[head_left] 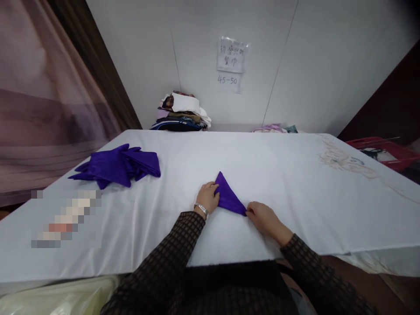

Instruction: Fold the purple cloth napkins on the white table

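Pinching right-hand corner of purple cloth (229,197) between thumb and finger of right hand (264,218); touching its left edge with curled fingers of left hand (208,197), can't tell if gripping or just resting. Laid in triangle with one tip aimed away from body, on white tablecloth (288,175), between both hands. Wearing silver bracelet (201,211) and checked sleeves (170,249). Also in view: pile of purple cloths (114,166) at left, stacked clothes (183,114) beyond far edge, red basket (403,162) at far right
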`<state>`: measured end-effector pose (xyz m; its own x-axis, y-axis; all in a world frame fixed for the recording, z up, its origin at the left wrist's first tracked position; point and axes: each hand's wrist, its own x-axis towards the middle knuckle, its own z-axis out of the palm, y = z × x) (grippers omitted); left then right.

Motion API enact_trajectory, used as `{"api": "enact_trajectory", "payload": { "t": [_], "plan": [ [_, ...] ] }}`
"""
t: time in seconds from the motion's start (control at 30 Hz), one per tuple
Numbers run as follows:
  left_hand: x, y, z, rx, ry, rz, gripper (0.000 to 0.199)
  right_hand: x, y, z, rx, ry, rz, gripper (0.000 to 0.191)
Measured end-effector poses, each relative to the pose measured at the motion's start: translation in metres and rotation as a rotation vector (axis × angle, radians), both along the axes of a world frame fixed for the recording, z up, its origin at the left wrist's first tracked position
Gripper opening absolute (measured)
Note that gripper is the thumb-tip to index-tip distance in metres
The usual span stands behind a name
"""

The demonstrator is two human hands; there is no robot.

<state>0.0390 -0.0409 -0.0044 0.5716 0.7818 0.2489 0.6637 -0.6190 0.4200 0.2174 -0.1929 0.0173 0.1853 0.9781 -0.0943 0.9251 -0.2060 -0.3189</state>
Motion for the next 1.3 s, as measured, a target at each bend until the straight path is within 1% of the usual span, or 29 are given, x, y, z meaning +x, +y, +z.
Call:
{"api": "enact_trajectory", "payload": {
  "t": [0.1, 0.17, 0.27, 0.33, 0.4, 0.47, 0.5, 0.57, 0.67, 0.73, 0.87, 0.97, 1.1, 1.23, 1.3],
  "plan": [
    [-0.001, -0.008, 0.004, -0.062, 0.004, 0.035, 0.024, 0.031, 0.016, 0.008, -0.025, -0.093, 0.077, 0.014],
    [0.0, -0.013, 0.008, -0.066, 0.033, 0.027, 0.02, 0.052, 0.03, 0.013, -0.032, -0.113, 0.106, 0.013],
    [0.002, -0.018, 0.012, 0.043, 0.08, -0.032, 0.019, 0.075, 0.043, 0.017, -0.034, -0.023, 0.126, 0.013],
    [0.003, -0.018, 0.013, 0.137, 0.092, -0.111, 0.022, 0.081, 0.045, 0.014, 0.001, 0.068, 0.136, 0.013],
    [0.003, -0.015, 0.012, 0.194, 0.107, -0.219, 0.029, 0.083, 0.042, 0.007, 0.069, 0.161, 0.13, 0.013],
    [0.004, -0.011, 0.01, 0.197, 0.143, -0.304, 0.036, 0.083, 0.036, -0.002, 0.139, 0.255, 0.103, 0.015],
    [0.004, -0.009, 0.009, 0.183, 0.164, -0.324, 0.038, 0.082, 0.033, -0.006, 0.171, 0.299, 0.087, 0.016],
    [0.004, -0.005, 0.007, 0.157, 0.197, -0.331, 0.04, 0.082, 0.028, -0.012, 0.245, 0.38, 0.03, 0.019],
    [0.004, -0.002, 0.008, 0.156, 0.219, -0.328, 0.04, 0.084, 0.025, -0.016, 0.346, 0.478, -0.11, 0.024],
    [0.004, -0.001, 0.012, 0.166, 0.222, -0.329, 0.039, 0.087, 0.026, -0.018, 0.387, 0.522, -0.182, 0.025],
    [0.006, 0.001, 0.025, 0.183, 0.243, -0.347, 0.033, 0.09, 0.027, -0.022, 0.439, 0.626, -0.253, 0.026],
    [0.009, 0.003, 0.03, 0.167, 0.284, -0.359, 0.03, 0.086, 0.027, -0.025, 0.436, 0.708, -0.288, 0.028],
    [0.008, -0.003, 0.025, 0.107, 0.284, -0.326, 0.027, 0.072, 0.031, -0.024, 0.385, 0.771, -0.279, 0.027],
    [0.006, -0.013, 0.017, 0.103, 0.239, -0.277, 0.022, 0.061, 0.047, -0.013, 0.294, 0.718, -0.208, 0.021],
    [0.005, -0.015, 0.017, 0.091, 0.231, -0.252, 0.022, 0.058, 0.058, -0.006, 0.234, 0.68, -0.187, 0.024]
  ]
}}
